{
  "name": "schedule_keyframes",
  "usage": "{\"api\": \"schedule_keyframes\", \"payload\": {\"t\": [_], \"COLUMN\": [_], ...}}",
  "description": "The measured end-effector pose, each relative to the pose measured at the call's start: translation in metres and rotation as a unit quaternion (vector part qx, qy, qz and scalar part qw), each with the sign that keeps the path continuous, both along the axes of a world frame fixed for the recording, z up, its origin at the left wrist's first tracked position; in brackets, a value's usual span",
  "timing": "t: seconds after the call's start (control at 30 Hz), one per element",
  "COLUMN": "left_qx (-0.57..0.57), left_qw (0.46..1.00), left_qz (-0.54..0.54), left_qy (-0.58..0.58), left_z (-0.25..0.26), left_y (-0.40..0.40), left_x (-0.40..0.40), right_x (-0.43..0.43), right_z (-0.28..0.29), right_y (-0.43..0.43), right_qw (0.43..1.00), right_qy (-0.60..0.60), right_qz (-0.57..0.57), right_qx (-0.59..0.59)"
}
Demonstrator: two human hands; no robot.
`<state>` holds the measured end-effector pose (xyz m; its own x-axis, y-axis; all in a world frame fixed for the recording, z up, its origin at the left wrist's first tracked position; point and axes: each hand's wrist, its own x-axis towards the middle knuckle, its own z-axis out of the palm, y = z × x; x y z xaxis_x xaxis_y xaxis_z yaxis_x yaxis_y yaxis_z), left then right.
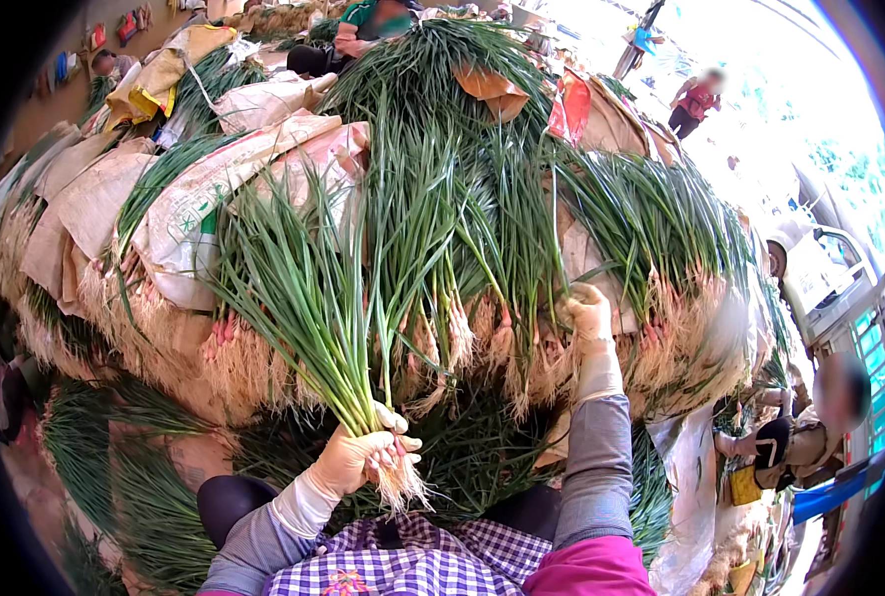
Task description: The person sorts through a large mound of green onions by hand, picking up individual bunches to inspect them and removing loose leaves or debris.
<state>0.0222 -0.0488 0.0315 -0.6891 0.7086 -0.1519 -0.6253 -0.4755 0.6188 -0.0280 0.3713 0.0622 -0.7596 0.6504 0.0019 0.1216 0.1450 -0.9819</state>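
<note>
My left hand (pixel 364 453), in a pale glove, grips a bunch of young garlic plants (pixel 330 343) just above the pinkish bulbs. Their long green leaves fan up and away from me, and the pale roots (pixel 399 480) hang below the fist. My right hand (pixel 590 314), gloved too, is at the front of a large heap of the same plants (pixel 442 186). Its fingers are curled around the lower part of a green stalk (pixel 559 246) that rises from the grip. Roots and bulbs (pixel 502 343) line the heap's near side.
Woven sacks (pixel 189 201) lie over the heap's left part. More leafy bunches (pixel 151 492) lie on the ground at left. A person (pixel 371 30) sits behind the heap, another (pixel 807 425) at right, and a third (pixel 696 100) stands beyond. A truck (pixel 837 290) is at far right.
</note>
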Motion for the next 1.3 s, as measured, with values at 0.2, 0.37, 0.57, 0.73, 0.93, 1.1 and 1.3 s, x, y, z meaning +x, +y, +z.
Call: {"api": "schedule_keyframes", "payload": {"t": [0.2,0.37,0.57,0.73,0.93,1.1,1.3], "left_qx": [0.013,0.019,0.037,-0.044,-0.051,-0.139,-0.077], "left_qw": [0.992,0.985,0.998,0.999,0.997,0.982,0.986], "left_qz": [0.01,-0.013,-0.046,-0.018,-0.05,-0.127,-0.105], "left_qy": [-0.127,-0.172,0.021,0.01,-0.04,-0.009,-0.108], "left_z": [0.001,0.0,0.01,0.01,0.002,-0.004,-0.001], "left_y": [0.007,0.003,-0.006,0.0,0.0,-0.003,-0.005], "left_x": [0.001,-0.002,0.002,0.002,0.005,0.009,0.018], "right_x": [-0.011,-0.039,-0.056,-0.018,0.065,0.101,0.108], "right_z": [-0.017,-0.026,-0.012,0.027,0.001,-0.028,-0.045], "right_y": [0.021,-0.047,-0.095,-0.071,-0.151,-0.212,-0.279], "right_qw": [0.923,0.917,0.974,0.962,0.977,0.957,0.984], "right_qy": [0.037,-0.174,-0.114,-0.108,-0.094,-0.035,0.015], "right_qz": [-0.105,0.012,-0.069,-0.041,0.164,0.219,0.164], "right_qx": [0.368,0.359,0.183,0.246,-0.096,-0.185,-0.07]}}
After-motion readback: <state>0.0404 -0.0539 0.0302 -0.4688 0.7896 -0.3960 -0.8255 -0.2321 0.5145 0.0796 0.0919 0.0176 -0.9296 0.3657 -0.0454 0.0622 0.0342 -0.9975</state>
